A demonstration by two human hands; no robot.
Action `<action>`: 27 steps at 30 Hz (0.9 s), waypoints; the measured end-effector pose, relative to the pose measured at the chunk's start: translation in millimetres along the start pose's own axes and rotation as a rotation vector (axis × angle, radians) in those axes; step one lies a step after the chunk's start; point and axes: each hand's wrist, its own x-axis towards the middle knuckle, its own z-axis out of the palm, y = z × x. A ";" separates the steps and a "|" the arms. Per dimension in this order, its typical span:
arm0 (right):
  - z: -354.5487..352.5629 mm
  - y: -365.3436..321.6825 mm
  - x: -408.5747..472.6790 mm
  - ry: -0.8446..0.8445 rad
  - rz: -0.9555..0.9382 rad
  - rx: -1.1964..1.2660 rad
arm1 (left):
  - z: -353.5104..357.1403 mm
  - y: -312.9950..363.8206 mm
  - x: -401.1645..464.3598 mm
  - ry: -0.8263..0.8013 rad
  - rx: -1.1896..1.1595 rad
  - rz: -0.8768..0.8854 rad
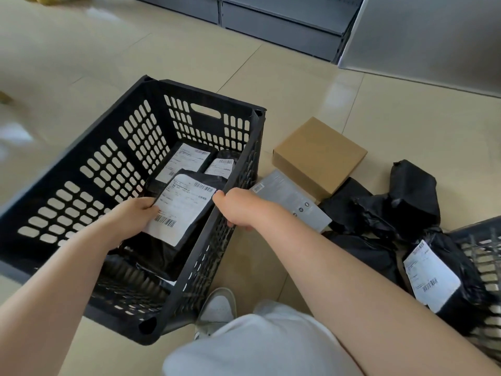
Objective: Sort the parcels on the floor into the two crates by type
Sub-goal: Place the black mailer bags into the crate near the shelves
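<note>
Gripped by the right hand [233,210] was the black crate's [89,169] near rim; a labelled black mailer [179,213], pinched by the left hand [132,215], was held inside it, long axis pointing away.

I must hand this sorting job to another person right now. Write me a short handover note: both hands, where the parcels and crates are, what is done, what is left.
Left hand: holds a labelled black bag over the black crate.
Right hand: grips that crate's right rim.
Done: at least two more labelled black bags lie in the crate.
Left on the floor, right of the crate: a brown cardboard box, a flat grey box and a pile of black bags.
Second crate: at the right edge, only partly in view; contents unclear.
</note>
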 end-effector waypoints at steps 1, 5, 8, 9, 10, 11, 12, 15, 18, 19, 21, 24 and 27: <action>0.1 0.2 -0.3 -0.002 -0.004 -0.015 | 3.0 -3.4 1.0 0.000 0.019 -0.011; 3.2 0.1 -3.3 -0.020 0.015 -0.008 | 6.8 -18.6 9.0 -0.046 0.201 -0.060; 4.2 1.5 -4.3 -0.029 0.011 0.009 | 6.2 -30.6 14.2 -0.087 0.342 -0.100; 4.0 2.5 -3.7 -0.029 0.000 0.004 | 7.2 -32.5 14.9 -0.094 0.361 -0.098; 4.1 2.8 -3.0 -0.030 -0.007 -0.001 | 8.8 -33.7 15.5 -0.095 0.368 -0.099; 4.5 2.1 -2.8 -0.033 -0.008 -0.004 | 11.3 -33.9 15.8 -0.096 0.377 -0.094; 4.7 1.2 -2.6 -0.034 -0.011 -0.005 | 14.6 -34.1 16.4 -0.105 0.392 -0.098; 5.4 1.2 -2.6 -0.030 -0.014 -0.008 | 28.4 -36.1 20.2 -0.124 0.422 -0.117; 5.6 5.0 -4.3 -0.033 -0.015 -0.013 | 35.6 -35.4 22.4 -0.150 0.388 -0.162; 5.6 5.0 -5.0 -0.036 -0.015 -0.010 | 35.0 -35.4 23.5 -0.166 0.334 -0.185; 6.2 5.2 -5.4 -0.042 -0.011 0.004 | 33.3 -31.9 23.8 -0.239 0.177 -0.242; 6.0 3.9 -6.1 -0.038 -0.018 0.015 | 39.2 -27.0 29.0 -0.291 0.318 -0.229; 6.7 4.4 -6.3 -0.035 -0.009 0.021 | 57.8 -28.8 38.1 -0.266 0.454 -0.242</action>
